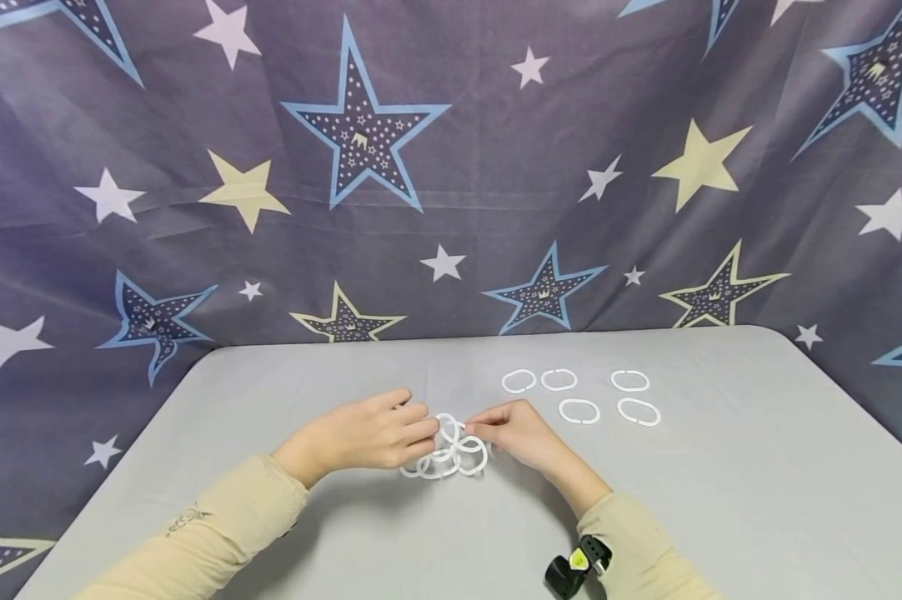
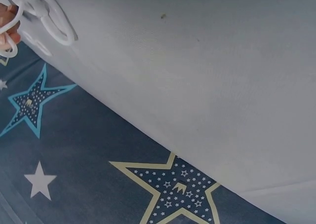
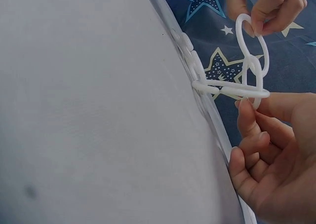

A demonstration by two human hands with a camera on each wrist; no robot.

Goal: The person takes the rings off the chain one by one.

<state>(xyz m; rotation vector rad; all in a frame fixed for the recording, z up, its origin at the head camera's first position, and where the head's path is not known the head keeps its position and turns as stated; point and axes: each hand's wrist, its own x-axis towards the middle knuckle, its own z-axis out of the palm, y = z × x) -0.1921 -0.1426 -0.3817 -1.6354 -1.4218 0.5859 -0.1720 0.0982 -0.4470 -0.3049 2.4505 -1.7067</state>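
Draped behind everything, a dark star-printed cloth [image 1: 451, 167] is hanging in soft folds, its blue, cream and white stars looking matte. Below it, a grey table [image 1: 759, 500] with rounded corners is spreading out smooth and slightly soft-looking (the wrist views are showing it as a plain pale sheet).

Both arms are reaching in, in beige sleeves [image 1: 218, 533], with a black-and-yellow strap device [image 1: 574, 568] sitting at the right wrist. The left hand [image 1: 368, 433] is pinching the top link of a chain of white rings [image 1: 451, 450] between fingertips and thumb, and the right hand [image 1: 518, 433] is gripping a lower link with thumb and forefinger, its other fingers curling underneath. The chain is lying between the two hands near the middle of the table, part of it lifted and the rest trailing on the surface. The links are looking like thin, glossy, oval hard plastic.

Five loose rings [image 1: 578, 411] are lying apart to the right, beyond the right hand.

The risk appears to lie in that slickness: thin, smooth links could be slipping out of a fingertip pinch, and the lifted part would be dropping into a tangle. Pulling the hands apart too hard could be springing a link open, and a dragging sleeve could be scattering the loose rings.
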